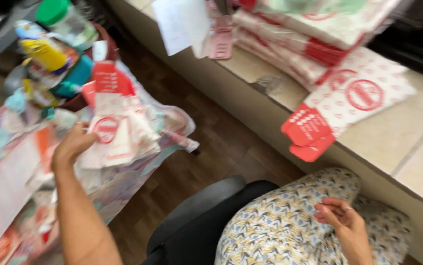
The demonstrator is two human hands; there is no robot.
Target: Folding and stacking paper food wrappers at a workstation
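Evidently mid-pickup, the left hand (75,142) had closed its fingers on the red-and-white paper bags (118,132) lying just beyond it on the cluttered worktop (5,186), while the right hand (339,216) rested loosely curled, empty, on the patterned lap (280,221).

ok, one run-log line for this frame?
left hand: on red-and-white paper bags on cluttered table | right hand: resting on lap, empty | more bags on counter
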